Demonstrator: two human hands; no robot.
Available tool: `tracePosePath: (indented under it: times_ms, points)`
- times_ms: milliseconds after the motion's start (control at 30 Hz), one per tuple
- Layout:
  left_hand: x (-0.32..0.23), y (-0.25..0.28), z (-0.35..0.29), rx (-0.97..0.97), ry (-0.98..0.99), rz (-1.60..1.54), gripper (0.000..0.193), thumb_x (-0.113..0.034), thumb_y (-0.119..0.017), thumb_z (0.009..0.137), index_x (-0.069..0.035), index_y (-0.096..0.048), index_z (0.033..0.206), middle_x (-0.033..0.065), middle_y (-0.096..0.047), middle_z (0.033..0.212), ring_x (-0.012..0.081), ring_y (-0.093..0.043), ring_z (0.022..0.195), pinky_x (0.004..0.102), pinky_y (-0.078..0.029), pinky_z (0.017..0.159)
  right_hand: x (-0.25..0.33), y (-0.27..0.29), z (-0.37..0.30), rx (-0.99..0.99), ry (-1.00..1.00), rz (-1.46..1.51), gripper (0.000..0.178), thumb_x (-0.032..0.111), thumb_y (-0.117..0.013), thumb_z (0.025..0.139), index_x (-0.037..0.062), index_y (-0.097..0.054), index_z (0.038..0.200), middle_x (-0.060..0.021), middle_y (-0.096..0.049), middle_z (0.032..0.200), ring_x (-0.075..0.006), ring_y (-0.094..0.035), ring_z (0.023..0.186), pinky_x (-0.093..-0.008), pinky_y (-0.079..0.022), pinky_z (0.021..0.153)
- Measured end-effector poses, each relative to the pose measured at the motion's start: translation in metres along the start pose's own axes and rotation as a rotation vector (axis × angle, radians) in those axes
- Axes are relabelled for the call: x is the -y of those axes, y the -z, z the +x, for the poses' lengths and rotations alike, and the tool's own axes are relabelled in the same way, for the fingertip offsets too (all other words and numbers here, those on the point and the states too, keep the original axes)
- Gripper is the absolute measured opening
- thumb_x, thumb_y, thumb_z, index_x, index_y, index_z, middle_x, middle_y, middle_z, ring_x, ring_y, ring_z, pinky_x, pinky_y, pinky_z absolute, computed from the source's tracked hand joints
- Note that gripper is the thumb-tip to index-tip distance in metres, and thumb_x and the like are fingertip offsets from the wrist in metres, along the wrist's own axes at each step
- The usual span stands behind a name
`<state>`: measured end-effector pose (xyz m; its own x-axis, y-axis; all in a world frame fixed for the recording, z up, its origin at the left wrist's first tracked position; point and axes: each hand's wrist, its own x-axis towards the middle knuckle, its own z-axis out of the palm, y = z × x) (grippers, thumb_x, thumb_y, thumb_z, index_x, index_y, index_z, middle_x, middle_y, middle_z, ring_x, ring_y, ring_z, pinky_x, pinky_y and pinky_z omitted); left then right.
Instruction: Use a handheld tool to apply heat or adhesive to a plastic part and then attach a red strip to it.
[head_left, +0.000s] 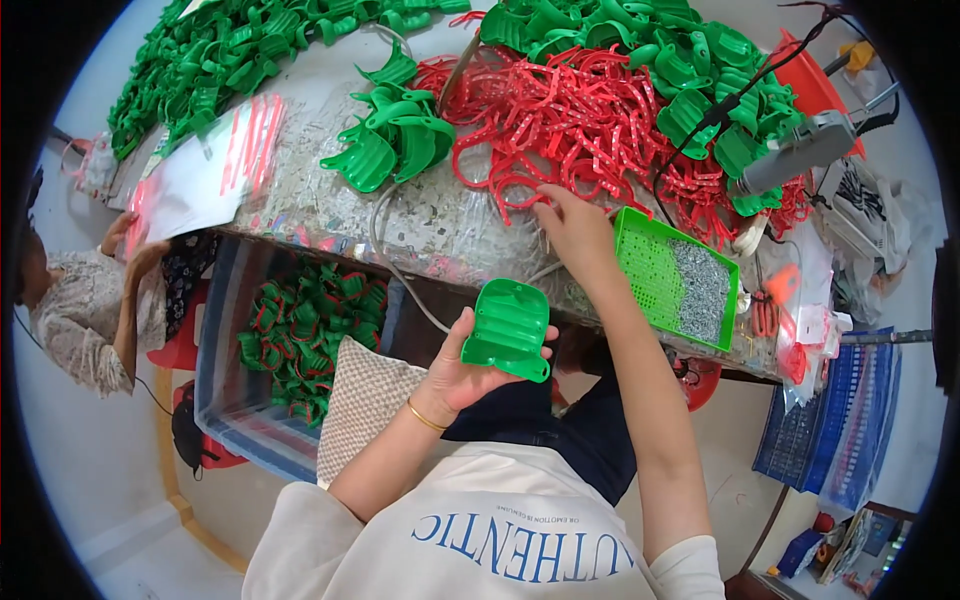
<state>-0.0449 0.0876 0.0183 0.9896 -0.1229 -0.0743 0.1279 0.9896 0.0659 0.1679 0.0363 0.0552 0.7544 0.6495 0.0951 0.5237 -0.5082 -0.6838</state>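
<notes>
Left hand point(460, 378): fingers wrapped round a green ribbed plastic shell point(506, 325), held before the table's point(450, 235) near edge, tabbed end toward the body. Right hand point(582, 238), the nearer one: fingertips at the near edge of the red strap pile point(560, 120); grip on a strap unclear. Pile extends away from those fingers; straps curve, no common axis. Green tray point(642, 275), right: small silvery pieces point(704, 290) toward its right side. Bluish bin point(222, 345), lower left: red-edged green parts point(310, 340).

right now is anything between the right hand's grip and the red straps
Nothing visible: the right hand is at the near edge of the red straps; the green tray sits to its right, not between them.
</notes>
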Motion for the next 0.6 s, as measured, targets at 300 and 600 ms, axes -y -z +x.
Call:
tracePosePath:
  times_ms: [300, 600]
  points:
    - [-0.014, 0.010, -0.001, -0.118, -0.207, -0.011, 0.075, -0.050, -0.062, 0.085, -0.005, -0.035, 0.139, 0.0237, -0.044, 0.136, 0.0353, -0.051, 0.119, 0.0489, -0.042, 0.101, -0.002, -0.006, 0.007, 0.041, 0.136, -0.150, 0.018, 0.017, -0.064, 0.082, 0.0063, -0.067, 0.097, -0.0149, -0.067, 0.085, -0.0306, -0.065, 0.081, -0.0389, -0.050, 0.073]
    - [-0.020, 0.008, 0.010, -0.136, -0.255, -0.030, 0.069, -0.048, -0.061, 0.087, -0.004, -0.039, 0.137, 0.0228, -0.045, 0.135, 0.0343, -0.050, 0.120, 0.0489, -0.040, 0.102, 0.017, 0.026, 0.005, -0.085, 0.224, -0.221, 0.013, 0.013, -0.063, 0.082, 0.0025, -0.066, 0.090, -0.0157, -0.066, 0.081, -0.0302, -0.064, 0.075, -0.0378, -0.049, 0.069]
